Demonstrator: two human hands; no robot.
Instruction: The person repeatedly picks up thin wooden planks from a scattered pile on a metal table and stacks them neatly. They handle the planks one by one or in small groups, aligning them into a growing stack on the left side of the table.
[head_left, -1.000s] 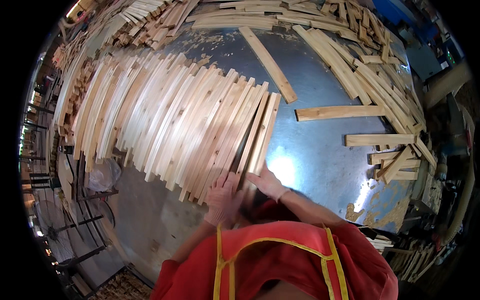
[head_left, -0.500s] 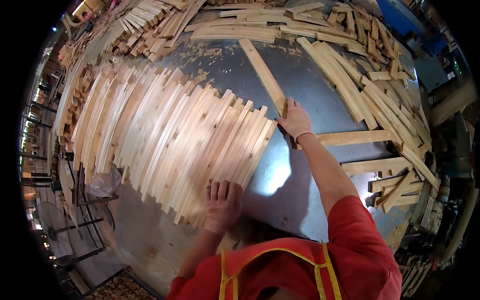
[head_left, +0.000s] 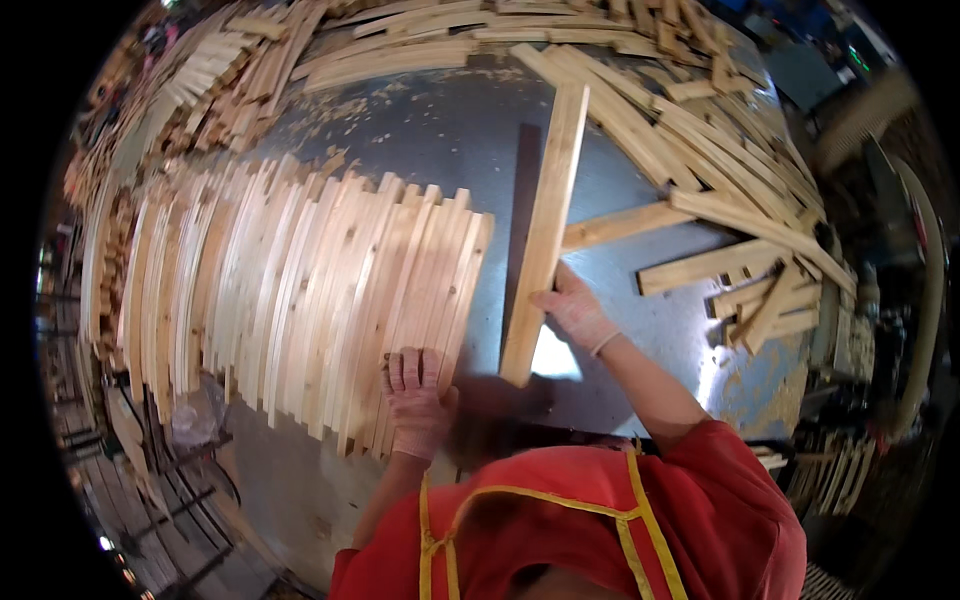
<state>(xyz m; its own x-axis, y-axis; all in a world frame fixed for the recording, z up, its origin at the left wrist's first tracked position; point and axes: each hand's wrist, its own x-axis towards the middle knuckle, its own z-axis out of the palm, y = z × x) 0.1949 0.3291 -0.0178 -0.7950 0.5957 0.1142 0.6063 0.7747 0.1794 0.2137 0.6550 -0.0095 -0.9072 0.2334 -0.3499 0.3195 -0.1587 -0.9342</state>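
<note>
My right hand (head_left: 577, 312), in a pale knitted glove, grips a long wooden board (head_left: 548, 230) near its closer end. The board is lifted off the metal tabletop and casts a dark shadow to its left. My left hand (head_left: 417, 392), gloved too, lies with fingers stretched over the near ends of the wooden strips (head_left: 345, 290) standing side by side in a long row. Its thumb is apart from the fingers, at the row's right end. The undersides of the left fingers are hidden.
Loose boards (head_left: 690, 135) lie crosswise on the right of the metal table (head_left: 430, 120). More boards (head_left: 390, 62) and sawdust lie along the far side. At the back left is a heap of wood pieces (head_left: 215, 80). A clear plastic bag (head_left: 197, 415) hangs by the left edge.
My right hand has picked up a board and swung it nearer, its far end now pointing up and slightly right. My left hand stays on the row. The whole view has shifted.
</note>
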